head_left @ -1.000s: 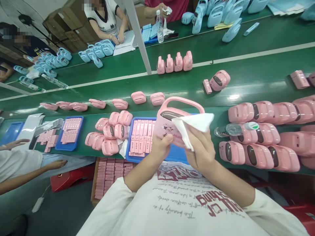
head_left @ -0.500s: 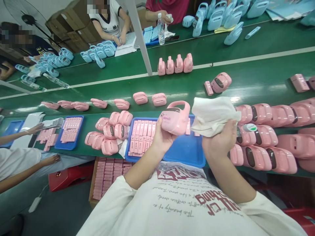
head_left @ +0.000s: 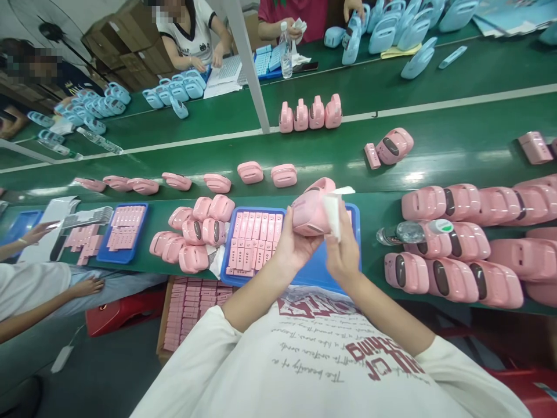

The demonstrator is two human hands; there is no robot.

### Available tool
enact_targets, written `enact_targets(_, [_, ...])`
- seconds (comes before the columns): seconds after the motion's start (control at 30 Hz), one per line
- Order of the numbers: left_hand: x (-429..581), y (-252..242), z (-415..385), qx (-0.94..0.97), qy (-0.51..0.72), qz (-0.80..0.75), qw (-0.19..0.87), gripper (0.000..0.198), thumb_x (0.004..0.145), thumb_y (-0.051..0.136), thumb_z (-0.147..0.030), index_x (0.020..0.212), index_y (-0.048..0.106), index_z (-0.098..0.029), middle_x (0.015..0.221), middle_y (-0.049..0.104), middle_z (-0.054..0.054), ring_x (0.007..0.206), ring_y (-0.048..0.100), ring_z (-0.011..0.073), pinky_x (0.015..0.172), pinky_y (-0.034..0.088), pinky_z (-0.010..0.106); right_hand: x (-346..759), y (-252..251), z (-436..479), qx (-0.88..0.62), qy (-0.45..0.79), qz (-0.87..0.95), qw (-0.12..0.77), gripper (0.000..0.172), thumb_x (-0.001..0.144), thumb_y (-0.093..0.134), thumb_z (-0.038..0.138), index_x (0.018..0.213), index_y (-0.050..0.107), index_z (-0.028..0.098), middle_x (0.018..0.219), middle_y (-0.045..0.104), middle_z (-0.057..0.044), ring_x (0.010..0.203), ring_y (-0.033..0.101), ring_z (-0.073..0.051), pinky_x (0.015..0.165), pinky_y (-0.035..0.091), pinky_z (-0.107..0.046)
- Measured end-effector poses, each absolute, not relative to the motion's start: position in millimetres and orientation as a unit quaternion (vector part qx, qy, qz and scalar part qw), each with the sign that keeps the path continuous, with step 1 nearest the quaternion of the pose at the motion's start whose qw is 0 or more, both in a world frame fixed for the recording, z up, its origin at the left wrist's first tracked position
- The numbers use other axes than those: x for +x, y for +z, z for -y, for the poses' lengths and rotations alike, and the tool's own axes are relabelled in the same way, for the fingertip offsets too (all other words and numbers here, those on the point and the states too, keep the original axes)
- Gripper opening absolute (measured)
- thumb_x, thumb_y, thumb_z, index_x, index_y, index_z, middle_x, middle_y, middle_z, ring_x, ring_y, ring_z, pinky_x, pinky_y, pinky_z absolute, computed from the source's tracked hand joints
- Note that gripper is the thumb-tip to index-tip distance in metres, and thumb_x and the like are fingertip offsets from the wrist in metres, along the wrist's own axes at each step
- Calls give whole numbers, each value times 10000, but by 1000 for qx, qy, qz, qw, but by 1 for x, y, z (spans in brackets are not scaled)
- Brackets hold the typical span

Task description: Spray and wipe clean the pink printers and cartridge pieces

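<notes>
Over the blue tray point(head_left: 319, 270), my left hand point(head_left: 292, 247) is closed round the lower left side of a pink handled casing point(head_left: 310, 210). My right hand point(head_left: 343, 252) grips a white cloth point(head_left: 333, 213), which lies against the casing's right side. Part of that side is hidden behind the cloth. Rows of small pink boxes point(head_left: 255, 232) fill the tray's left part. Left of the tray is a cluster of pink casings point(head_left: 192, 231), some resting by a white cloth.
Several pink casings point(head_left: 456, 277) and a plastic bottle point(head_left: 409, 232) stand at the right. More casings point(head_left: 250, 172) line the green bench point(head_left: 191, 200). A metal post point(head_left: 250, 69) rises beyond. A neighbour's hand point(head_left: 88, 287) is at far left; people sit opposite.
My right hand has moved left with the cloth, bringing it from beside the casing to its right side. The casing has turned in my left hand. The bottle at the right is now uncovered.
</notes>
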State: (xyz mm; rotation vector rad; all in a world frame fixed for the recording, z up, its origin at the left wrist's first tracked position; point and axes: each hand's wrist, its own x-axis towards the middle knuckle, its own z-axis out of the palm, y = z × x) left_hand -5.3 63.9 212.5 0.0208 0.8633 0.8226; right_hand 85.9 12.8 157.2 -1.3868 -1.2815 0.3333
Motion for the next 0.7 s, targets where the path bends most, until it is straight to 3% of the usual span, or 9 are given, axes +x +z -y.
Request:
enact_targets(0.1, [1, 209, -61, 23, 401, -403, 822, 335, 922, 545, -417, 1046, 680, -137, 1021, 715, 82, 966, 682, 157, 779, 571, 192, 92, 153, -24, -564, -19, 660, 496, 442, 954, 389, 461, 1295, 575, 250, 1313, 607, -114, 1354, 447, -290, 1129, 308, -550])
enact_targets(0.17, [3, 206, -60, 33, 411, -409, 814, 239, 899, 597, -342, 1027, 684, -159, 988, 717, 57, 930, 685, 134, 758, 569, 171, 101, 156, -39, -548, -22, 679, 488, 457, 958, 375, 468, 1303, 574, 243, 1356, 579, -116, 1356, 444, -281, 1137, 302, -530])
enact_targets(0.23, [3, 203, -60, 52, 410, -422, 807, 247, 850, 664, -342, 1023, 677, -168, 952, 715, 57, 887, 692, 153, 722, 590, 212, 112, 161, -53, -549, 68, 643, 529, 535, 954, 338, 540, 1282, 589, 201, 1337, 588, -135, 1316, 487, -278, 1099, 370, -496])
enact_targets(0.33, [0, 203, -61, 62, 392, -439, 806, 318, 822, 690, -404, 1027, 663, -163, 957, 710, 79, 847, 696, 187, 673, 611, 277, 124, 167, -67, -596, 292, 441, 604, 618, 896, 363, 671, 1095, 671, 173, 1062, 705, -109, 1047, 644, -257, 904, 523, -424])
enact_targets(0.47, [-4, 207, -63, 55, 360, -427, 828, 402, 814, 689, -462, 1099, 642, -184, 1053, 694, 92, 909, 691, 205, 692, 613, 291, 135, 163, -75, -579, 518, 181, 603, 578, 628, 677, 731, 801, 664, 180, 689, 665, -14, 666, 624, -183, 624, 523, -320])
enact_targets(0.57, [-7, 207, -64, 58, 329, -424, 842, 477, 781, 709, -499, 1121, 627, -175, 1072, 685, 109, 945, 684, 227, 716, 610, 311, 146, 165, -81, -571, 564, 148, 578, 546, 547, 769, 676, 694, 632, 168, 601, 622, 7, 577, 563, -142, 546, 463, -276])
enact_targets(0.7, [-13, 196, -64, 140, 320, -415, 840, 574, 636, 829, -470, 1075, 630, -160, 1028, 685, 97, 900, 677, 224, 719, 598, 326, 166, 182, -86, -597, 560, 192, 541, 507, 600, 762, 650, 585, 596, 171, 539, 593, 7, 509, 505, -115, 483, 399, -251])
